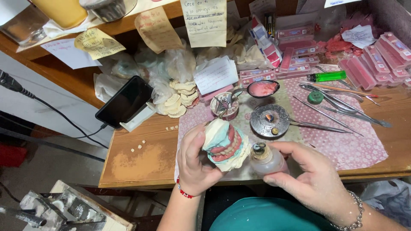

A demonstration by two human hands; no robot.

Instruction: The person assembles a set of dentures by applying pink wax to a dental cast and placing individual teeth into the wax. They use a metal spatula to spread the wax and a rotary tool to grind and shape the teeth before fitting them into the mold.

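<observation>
My left hand [193, 162] grips a dental model [223, 144]: white plaster casts with pink wax gums and a row of teeth between them. It is held just above the front edge of the wooden bench [141, 158]. My right hand [310, 173] holds a small glass bottle [266, 160] with a wick at its top, close beside the model on its right. A red bead bracelet is on my left wrist and a metal chain on my right.
On a pink patterned cloth [346, 145] lie a round metal lid [269, 120], long metal instruments [338, 105], a spoon of pink wax [262, 89], a green lighter [327, 76]. Boxes of pink wax strips [372, 64] stand behind. A black phone [124, 102] leans at left, beside bagged plaster casts [180, 100].
</observation>
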